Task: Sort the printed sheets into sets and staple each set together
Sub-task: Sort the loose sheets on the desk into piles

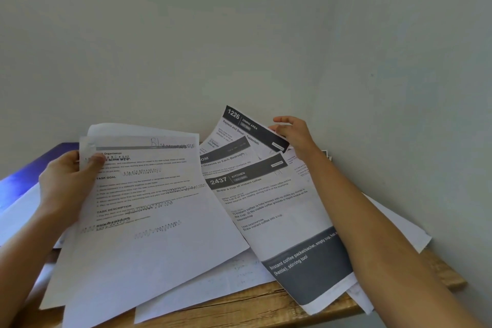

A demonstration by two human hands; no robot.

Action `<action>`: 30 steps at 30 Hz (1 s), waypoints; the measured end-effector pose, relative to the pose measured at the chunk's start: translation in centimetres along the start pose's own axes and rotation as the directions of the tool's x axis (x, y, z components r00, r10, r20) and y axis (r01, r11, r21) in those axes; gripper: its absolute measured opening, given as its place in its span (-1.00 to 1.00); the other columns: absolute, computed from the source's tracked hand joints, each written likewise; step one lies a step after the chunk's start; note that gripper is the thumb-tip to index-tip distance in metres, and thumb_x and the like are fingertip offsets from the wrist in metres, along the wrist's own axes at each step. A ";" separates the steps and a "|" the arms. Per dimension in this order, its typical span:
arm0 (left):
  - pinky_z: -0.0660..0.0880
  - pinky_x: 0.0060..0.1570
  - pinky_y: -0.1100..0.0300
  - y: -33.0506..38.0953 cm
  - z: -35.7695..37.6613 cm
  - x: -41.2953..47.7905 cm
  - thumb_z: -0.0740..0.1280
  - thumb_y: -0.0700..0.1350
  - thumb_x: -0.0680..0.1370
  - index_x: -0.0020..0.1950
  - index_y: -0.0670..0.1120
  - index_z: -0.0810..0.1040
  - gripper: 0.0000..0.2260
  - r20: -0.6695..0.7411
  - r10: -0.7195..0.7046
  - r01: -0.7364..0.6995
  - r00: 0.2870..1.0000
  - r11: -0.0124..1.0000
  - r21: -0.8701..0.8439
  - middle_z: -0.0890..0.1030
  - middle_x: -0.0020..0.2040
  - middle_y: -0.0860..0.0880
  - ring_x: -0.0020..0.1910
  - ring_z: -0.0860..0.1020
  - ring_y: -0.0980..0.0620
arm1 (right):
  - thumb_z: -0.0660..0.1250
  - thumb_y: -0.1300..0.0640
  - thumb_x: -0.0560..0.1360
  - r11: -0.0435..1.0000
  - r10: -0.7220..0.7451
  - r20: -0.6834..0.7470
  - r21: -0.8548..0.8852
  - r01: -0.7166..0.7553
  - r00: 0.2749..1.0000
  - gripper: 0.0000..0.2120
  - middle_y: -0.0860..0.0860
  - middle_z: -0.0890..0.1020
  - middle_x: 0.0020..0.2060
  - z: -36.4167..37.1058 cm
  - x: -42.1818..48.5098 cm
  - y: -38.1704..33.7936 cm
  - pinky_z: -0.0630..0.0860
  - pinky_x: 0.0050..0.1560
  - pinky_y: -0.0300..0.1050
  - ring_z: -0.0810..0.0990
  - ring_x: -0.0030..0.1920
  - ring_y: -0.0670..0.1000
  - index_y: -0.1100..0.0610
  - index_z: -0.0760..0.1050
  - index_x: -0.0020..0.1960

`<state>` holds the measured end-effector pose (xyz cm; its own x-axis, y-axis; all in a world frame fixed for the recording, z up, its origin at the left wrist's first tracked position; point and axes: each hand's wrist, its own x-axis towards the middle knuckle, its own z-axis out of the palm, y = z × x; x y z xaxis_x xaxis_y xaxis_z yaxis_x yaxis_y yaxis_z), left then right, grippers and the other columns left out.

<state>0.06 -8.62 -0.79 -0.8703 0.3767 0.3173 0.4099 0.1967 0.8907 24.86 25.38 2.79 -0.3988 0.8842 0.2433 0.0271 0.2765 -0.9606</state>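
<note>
Two hands are handling printed sheets above a wooden tabletop [266, 301] that is standing against a pale wall [239, 34]. Our left hand [66, 184] is gripping the upper left corner of a scribbled-over sheet [149, 208], with the thumb lying on its face and the fingers curling behind it. At least one further page is showing behind its top edge, and the sheet is tilting up from the pile. Our right hand [292, 136] is pinching the top right corner of the "1226 Dining Area" sheet [239, 125], which is standing highest in a fan of dark-bannered pages. A bedroom-headed sheet [226, 160] is overlapping it. In front of that, the "2437 Kitchen" sheet [274, 210] is lying under our right forearm and curving down past the tabletop's near edge. We cannot tell whether the right hand is also holding these two. Loose white sheets [213, 287] are lying flat on the tabletop beneath both held groups, some overhanging its edges. A blue-violet cover [32, 170] is lying at the far left, partly under the paper.
</note>
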 end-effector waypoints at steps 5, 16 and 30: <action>0.56 0.03 -0.19 -0.4 0.1 0.3 0.31 0.09 0.57 0.04 0.02 0.55 -0.83 -0.007 0.003 -0.003 1.000 1.000 -0.027 0.67 -0.08 -0.11 -0.11 0.63 -0.19 | 0.32 0.31 0.49 0.998 0.063 0.083 -0.013 -0.062 0.995 -0.75 0.13 0.66 0.03 -0.3 -0.4 0.1 0.63 -0.20 -0.06 0.67 -0.13 0.07 0.14 0.49 0.15; 0.54 0.00 -0.04 -0.2 -0.1 0.5 0.30 0.04 0.59 0.03 -0.04 0.54 -0.84 -0.024 -0.006 0.004 1.000 0.997 -0.076 0.62 -0.05 -0.08 -0.08 0.58 -0.12 | 0.40 0.29 0.44 0.881 -0.162 0.060 -0.440 0.172 0.985 -0.74 0.09 0.63 0.06 0.9 -0.5 0.2 0.44 0.13 -0.17 0.57 0.08 0.02 0.17 0.58 0.13; 0.55 0.05 0.02 0.4 -1.9 0.0 0.30 0.09 0.58 0.00 -0.06 0.56 -0.77 -0.052 -0.136 0.113 0.989 0.941 -0.319 0.62 -0.01 -0.09 -0.02 0.59 -0.08 | 0.22 -0.09 0.59 0.978 0.110 0.553 -0.209 0.009 0.826 -0.60 0.06 0.53 0.00 9.6 -9.0 -5.2 0.44 0.09 -0.17 0.50 0.03 0.04 0.24 0.43 0.19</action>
<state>-0.29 -10.24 0.14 -0.9311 0.2988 0.2094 0.2003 -0.0612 0.9778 19.49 12.34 4.31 -0.8330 0.5528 0.0212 0.2140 0.3573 -0.9091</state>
